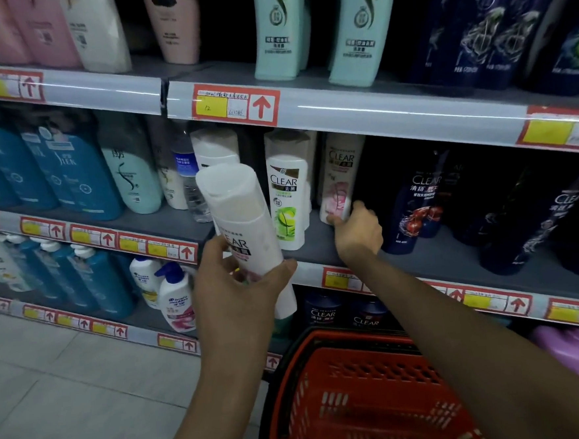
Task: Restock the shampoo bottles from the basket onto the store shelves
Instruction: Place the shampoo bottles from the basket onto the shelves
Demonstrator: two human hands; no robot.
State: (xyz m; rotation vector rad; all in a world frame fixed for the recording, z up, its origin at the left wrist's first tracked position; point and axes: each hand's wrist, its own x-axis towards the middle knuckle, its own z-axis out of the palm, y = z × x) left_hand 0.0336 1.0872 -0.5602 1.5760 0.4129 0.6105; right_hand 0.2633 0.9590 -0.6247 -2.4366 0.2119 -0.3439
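My left hand [241, 284] grips a white CLEAR shampoo bottle [240, 222], tilted with its cap up, in front of the middle shelf [321, 248]. My right hand [359, 231] reaches onto that shelf and holds the base of a white CLEAR bottle with pink flowers [341, 174], which stands upright. A white CLEAR bottle with a green label [288, 198] stands between the two. The red basket [365, 395] sits below my arms, and its visible part shows no bottles.
Dark CLEAR bottles [417, 207] fill the shelf to the right. Teal and blue bottles [73, 179] and a clear water bottle [189, 178] stand to the left. Mint bottles [354, 33] stand on the upper shelf. Tiled floor [70, 389] lies at lower left.
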